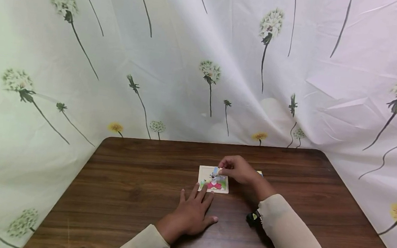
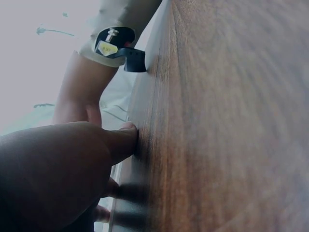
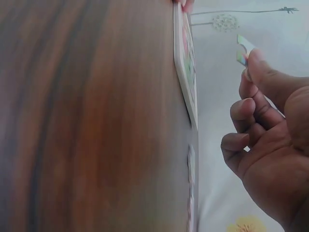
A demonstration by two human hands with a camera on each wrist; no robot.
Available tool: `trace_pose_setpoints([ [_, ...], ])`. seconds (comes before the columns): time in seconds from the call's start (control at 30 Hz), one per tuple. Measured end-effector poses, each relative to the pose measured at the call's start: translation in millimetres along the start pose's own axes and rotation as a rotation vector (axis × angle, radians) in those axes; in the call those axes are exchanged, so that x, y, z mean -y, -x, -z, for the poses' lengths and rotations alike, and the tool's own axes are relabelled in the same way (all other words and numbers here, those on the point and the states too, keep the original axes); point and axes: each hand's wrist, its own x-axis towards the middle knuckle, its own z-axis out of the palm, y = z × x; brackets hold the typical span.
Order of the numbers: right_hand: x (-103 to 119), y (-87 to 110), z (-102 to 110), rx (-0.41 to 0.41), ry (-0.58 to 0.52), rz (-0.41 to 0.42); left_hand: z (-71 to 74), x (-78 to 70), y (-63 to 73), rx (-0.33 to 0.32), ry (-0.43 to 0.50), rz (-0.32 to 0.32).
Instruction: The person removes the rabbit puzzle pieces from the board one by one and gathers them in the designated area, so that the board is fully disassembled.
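A square jigsaw puzzle board (image 1: 204, 173) lies toward the table's far side, with a cartoon animal in red filling part of it and a bare patch at its upper left. Spread flat, my left hand (image 1: 191, 216) has its fingertips at the board's near edge. My right hand (image 1: 238, 171) is over the board's upper right corner. Between thumb and forefinger it pinches a small jigsaw piece (image 3: 243, 48), seen raised above the board in the right wrist view; its other fingers are loosely curled.
Thin, flat pieces (image 3: 191, 181) lie beside the board in the right wrist view, and a colourful bit (image 1: 260, 173) shows past my right wrist. The dark wooden table (image 1: 135, 182) meets a hanging white cloth (image 1: 174, 77) with dandelion prints along its back.
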Motion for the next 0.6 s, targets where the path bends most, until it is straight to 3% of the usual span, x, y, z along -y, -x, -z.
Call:
trace_pose_setpoints([
  [0.23, -12, 11.9, 13, -0.004, 0.032, -0.035, 0.7, -0.2, -0.5, 0.001, -0.001, 0.004],
  [0.6, -31, 33.5, 29, -0.08, 0.024, -0.054, 1.2, -1.4, 1.6, -0.012, -0.001, 0.007],
])
